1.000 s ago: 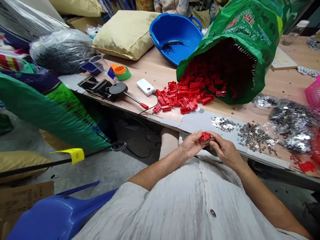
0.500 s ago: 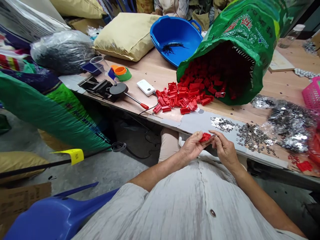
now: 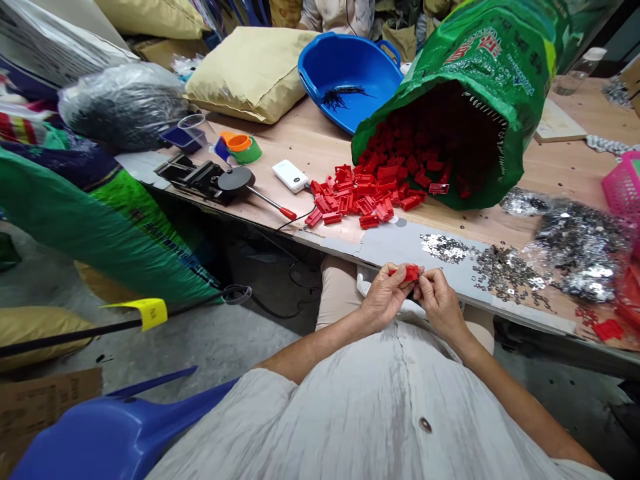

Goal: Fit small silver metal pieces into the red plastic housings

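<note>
Just above the person's lap, what do the hands have?

One small red plastic part (image 3: 411,273). The left hand (image 3: 385,297) curls around one end of it, and the right hand (image 3: 440,300) pinches it from the other side. Both hands are closed on it, with neither one open.

How close is that to the bench (image 3: 320,147)?

Very close. The part is held just in front of the near edge, level with a grey strip (image 3: 390,243) laid along it.

What's right ahead of the hands?

A heap of similar red parts (image 3: 350,197) spills across the wood from the mouth of a green woven sack (image 3: 500,60) lying on its side. More red parts fill the opening.

And to the right?

Small silver metal pieces (image 3: 445,248) and darker ones (image 3: 507,277) are scattered over the grey strip. Beyond them sits a clear bag of metal pieces (image 3: 575,247), with a pink basket (image 3: 623,187) at the edge of the view.

Anything left of the heap?

A white power bank (image 3: 291,175) lies just beside it, then a black device with a red-tipped handle (image 3: 235,179). Behind them is a blue plastic basin (image 3: 345,67) holding a few thin black pieces (image 3: 340,97).
</note>
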The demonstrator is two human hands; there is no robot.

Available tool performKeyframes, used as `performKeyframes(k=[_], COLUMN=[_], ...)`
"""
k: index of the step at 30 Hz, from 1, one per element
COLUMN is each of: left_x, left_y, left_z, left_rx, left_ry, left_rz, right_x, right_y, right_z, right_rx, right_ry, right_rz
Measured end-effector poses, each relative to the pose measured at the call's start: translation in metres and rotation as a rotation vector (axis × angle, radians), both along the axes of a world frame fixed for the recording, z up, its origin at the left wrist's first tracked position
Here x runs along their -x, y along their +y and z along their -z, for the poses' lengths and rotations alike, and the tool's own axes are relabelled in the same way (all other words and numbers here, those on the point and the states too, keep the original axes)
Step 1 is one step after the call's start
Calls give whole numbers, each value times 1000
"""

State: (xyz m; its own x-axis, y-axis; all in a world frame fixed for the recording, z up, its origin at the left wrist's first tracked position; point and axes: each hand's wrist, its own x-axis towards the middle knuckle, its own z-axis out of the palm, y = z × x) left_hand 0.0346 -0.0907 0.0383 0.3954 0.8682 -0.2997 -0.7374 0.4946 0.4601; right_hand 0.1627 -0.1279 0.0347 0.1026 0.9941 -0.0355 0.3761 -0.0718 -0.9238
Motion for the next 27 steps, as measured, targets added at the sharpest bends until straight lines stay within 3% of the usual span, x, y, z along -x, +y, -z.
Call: performKeyframes(k=[6,18,22,27], left_x=[-2,2,11,25], left_y=[-1,-7,-8,-2], left_z=[1,16,26,47], left_rx=[13,52,90,213], left_ry=[0,60,124,391], left_rz=[-12,-10,75,226], right_x=[1,1,-19,-73], right_y=[-1,-2,1,9], right_z=[6,11,10,9], right_rx=[-20,-14,26,-36], right_ry=[13,-36,-133,-442], right_rz=[30,-64,-89,142])
